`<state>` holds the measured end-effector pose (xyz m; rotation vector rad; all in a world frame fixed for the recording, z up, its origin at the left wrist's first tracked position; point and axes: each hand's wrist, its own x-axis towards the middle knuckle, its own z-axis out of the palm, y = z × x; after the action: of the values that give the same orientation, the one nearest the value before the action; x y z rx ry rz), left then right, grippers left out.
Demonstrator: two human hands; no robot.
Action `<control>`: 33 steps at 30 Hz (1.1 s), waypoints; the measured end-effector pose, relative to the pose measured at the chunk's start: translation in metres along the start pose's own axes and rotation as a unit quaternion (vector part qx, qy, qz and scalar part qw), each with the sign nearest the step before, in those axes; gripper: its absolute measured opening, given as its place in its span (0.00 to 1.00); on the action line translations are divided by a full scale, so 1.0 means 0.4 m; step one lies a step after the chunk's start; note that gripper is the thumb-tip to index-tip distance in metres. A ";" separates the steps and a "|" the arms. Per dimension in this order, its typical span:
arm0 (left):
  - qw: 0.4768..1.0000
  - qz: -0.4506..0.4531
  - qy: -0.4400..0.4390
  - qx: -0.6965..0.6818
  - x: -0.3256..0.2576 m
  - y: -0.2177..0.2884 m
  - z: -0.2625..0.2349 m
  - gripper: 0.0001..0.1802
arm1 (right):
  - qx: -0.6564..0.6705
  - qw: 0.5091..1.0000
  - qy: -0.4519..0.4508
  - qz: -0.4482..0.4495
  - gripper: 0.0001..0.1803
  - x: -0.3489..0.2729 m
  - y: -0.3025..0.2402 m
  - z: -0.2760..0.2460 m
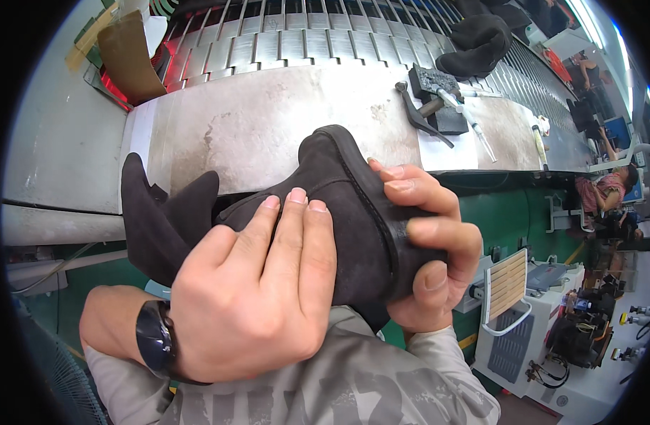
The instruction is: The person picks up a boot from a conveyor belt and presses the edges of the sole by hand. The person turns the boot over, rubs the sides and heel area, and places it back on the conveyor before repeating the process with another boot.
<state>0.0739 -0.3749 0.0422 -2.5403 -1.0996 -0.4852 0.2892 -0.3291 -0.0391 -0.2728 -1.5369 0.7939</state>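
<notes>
A black suede-like boot [349,234] lies tilted across my front, its toe pointing up and its sole side facing right. My left hand [261,290] lies over the boot's upper, several fingers stretched across the side and pressed on it; its thumb is hidden. My right hand [438,248] wraps round the sole edge and heel part, fingers and thumb bent against it. Left of my left hand, dark flaps [165,219] of similar material stick out; my hand hides whether they join this boot. A dark band sits on my left wrist.
Beyond the boot runs a pale stained work surface [282,106], bordered by a metal slat conveyor [268,42]. A hammer [417,113], a dark block [449,117] and a syringe-like tool [481,138] lie at right. Another dark boot [477,49] rests farther back. A cardboard piece [130,57] stands far left.
</notes>
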 end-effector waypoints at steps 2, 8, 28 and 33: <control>1.000 -0.003 0.009 0.021 0.001 0.018 0.006 0.29 | -0.015 0.999 0.042 0.004 0.17 -0.003 -0.014 0.027; 0.997 -0.066 0.020 0.020 -0.007 0.050 0.014 0.24 | -0.068 0.993 0.066 0.064 0.13 -0.016 -0.031 0.039; 0.997 0.070 0.004 -0.012 0.044 -0.032 0.009 0.12 | -0.162 0.983 -0.065 0.053 0.12 0.053 -0.054 -0.024; 0.995 0.078 0.006 -0.068 0.055 -0.156 -0.005 0.20 | -0.200 0.979 -0.027 -0.032 0.27 0.121 0.011 0.045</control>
<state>0.0412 -0.3212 0.0635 -2.7105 -0.8831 -0.5516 0.2638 -0.3022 -0.0030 -0.4967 -1.7424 0.4389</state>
